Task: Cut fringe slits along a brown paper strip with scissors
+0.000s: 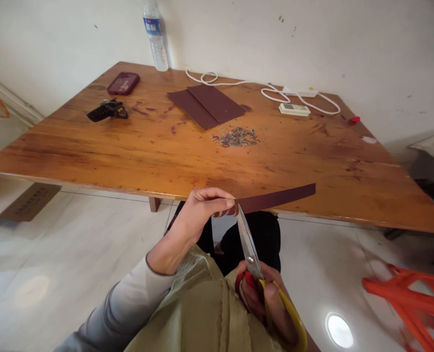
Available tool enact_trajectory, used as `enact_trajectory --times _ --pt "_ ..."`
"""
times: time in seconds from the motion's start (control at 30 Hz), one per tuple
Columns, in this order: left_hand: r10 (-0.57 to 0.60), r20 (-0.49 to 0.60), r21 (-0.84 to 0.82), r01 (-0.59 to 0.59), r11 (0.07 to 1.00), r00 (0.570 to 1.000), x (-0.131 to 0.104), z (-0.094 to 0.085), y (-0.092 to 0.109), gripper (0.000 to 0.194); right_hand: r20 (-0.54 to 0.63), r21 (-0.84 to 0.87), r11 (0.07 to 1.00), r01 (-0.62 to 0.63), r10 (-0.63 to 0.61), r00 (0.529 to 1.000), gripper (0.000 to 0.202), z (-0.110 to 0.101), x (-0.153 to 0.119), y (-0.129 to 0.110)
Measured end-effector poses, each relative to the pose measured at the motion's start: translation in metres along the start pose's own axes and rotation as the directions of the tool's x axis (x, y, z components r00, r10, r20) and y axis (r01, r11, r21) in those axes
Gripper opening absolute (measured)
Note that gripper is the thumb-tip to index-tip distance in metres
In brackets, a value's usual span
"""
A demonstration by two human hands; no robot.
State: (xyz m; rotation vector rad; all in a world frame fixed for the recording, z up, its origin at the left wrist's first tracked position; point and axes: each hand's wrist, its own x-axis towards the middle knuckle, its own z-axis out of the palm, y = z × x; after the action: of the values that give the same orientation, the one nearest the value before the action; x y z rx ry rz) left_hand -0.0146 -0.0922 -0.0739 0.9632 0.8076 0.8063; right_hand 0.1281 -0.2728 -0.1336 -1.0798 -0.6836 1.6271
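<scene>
My left hand (207,208) pinches a long dark maroon strip (283,196) near its left end, just in front of the table's near edge. Curved cuts show along the strip's lower side by my fingers. My right hand (271,298) is wrapped round the red and yellow handles of a pair of scissors (251,259). The scissor blades point up and their tips touch the strip's lower edge, right beside my left fingertips. Whether the blades are fully together is hard to tell.
On the wooden table (128,151) are maroon sheets (217,105), a pile of small scraps (239,137), a bottle (156,41), a maroon case (124,83), keys (108,110), a white cable (239,83) and a small white device (294,109). An orange stool (411,293) stands at right.
</scene>
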Motion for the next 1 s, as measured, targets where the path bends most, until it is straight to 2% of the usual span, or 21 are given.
enact_trajectory --times 0.17,0.37,0.57,0.77,1.0 --pt "-0.013 0.004 0.034 0.013 0.999 1.0 0.001 -0.002 0.005 0.007 0.003 -0.047 0.999 -0.016 0.016 1.0 0.066 -0.001 -0.003 -0.004" --pt "-0.04 0.032 0.087 0.037 0.996 0.999 0.001 -0.006 0.009 0.007 -0.014 -0.061 0.994 -0.094 0.093 0.996 0.067 -0.005 -0.006 -0.004" --pt "-0.073 0.047 0.094 0.069 0.993 0.996 0.002 -0.01 0.008 0.008 -0.032 -0.135 0.988 -0.069 0.065 0.997 0.067 -0.005 -0.01 -0.008" --pt "-0.081 0.045 0.066 0.078 0.995 0.996 0.003 -0.009 0.006 0.008 -0.054 -0.135 0.99 -0.046 0.039 0.998 0.072 0.0 -0.011 -0.01" --pt "-0.075 0.057 0.083 0.07 0.994 0.996 0.001 -0.009 0.008 0.007 0.014 -0.102 0.992 -0.069 0.071 0.997 0.071 -0.003 -0.006 -0.008"
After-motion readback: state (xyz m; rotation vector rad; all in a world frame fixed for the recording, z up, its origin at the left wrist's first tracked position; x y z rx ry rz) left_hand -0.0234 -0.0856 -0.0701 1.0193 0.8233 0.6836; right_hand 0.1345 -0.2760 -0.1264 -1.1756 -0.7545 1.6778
